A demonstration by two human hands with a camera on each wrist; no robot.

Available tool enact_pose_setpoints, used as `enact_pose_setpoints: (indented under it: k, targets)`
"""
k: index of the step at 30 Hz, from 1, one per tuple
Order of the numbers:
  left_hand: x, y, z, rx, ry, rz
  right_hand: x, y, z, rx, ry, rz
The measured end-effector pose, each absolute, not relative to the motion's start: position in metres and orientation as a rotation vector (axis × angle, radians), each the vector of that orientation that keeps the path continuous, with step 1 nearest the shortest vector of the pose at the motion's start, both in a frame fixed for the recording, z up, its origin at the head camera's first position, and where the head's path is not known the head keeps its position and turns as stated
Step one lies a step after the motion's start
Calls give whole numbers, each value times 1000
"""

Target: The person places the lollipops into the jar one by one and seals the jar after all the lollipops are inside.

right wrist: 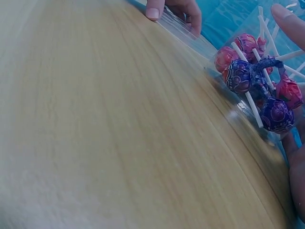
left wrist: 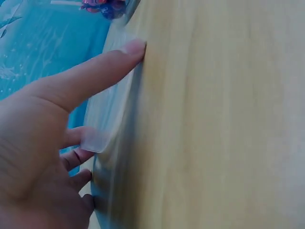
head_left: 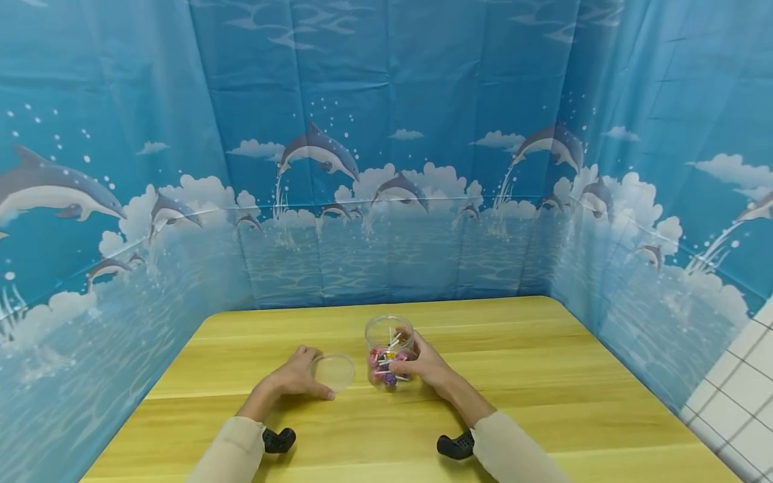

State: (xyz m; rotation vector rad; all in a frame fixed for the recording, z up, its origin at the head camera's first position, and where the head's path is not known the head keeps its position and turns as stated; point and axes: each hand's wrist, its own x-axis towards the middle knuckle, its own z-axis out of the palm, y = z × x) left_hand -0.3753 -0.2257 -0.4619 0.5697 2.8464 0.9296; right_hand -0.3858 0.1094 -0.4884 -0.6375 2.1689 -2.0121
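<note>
A clear, round plastic jar (head_left: 376, 335) stands lidless on the table, with wrapped lollipops (head_left: 386, 365) in its lower part. My right hand (head_left: 427, 365) grips the jar's right side, thumb across the front; most of its fingers are hidden behind the jar. In the right wrist view, purple and red wrappers (right wrist: 276, 114) and white sticks show through the wall. To the left of the jar, a clear round lid (head_left: 335, 372) is at the tabletop. My left hand (head_left: 300, 374) holds this lid by its left edge, thumb (left wrist: 105, 71) along the near side and fingers at the far side.
The yellow wood-grain table (head_left: 519, 389) has rounded far corners. A blue dolphin-print curtain (head_left: 423, 255) surrounds its back and sides. White tiles (head_left: 749, 376) show at the lower right. A black device (head_left: 279, 441) sits at each wrist, by the beige sleeves (head_left: 232, 449).
</note>
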Motion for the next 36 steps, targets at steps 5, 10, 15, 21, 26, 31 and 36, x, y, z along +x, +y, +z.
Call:
enact_pose_setpoints:
  k: [5,10,15,21,26,31,36]
  targets:
    - [-377,-217,-460,535,2874,1011,-386,108,-488,-638,2152,-2033]
    - [-377,-206,-454,552,2836,1179,-385,106,-488,-662,2180,-2009]
    - [-376,-198,-444,540,2710,1427,-383,108,-486,-641,2210,-2005]
    - [-378,-185,-434,570,2463,1752,-383,106,-488,-627,2172,-2023]
    - [-386,-159,-432,713,2128,2061,-382,105,-487,-624,2177,-2031]
    - [-388,-131,-428,760,2123,2096,-381,105,-490,-629,2157,-2039]
    - [-391,-113,-417,796,2260,2018,-380,107,-489,-636,2176,-2016]
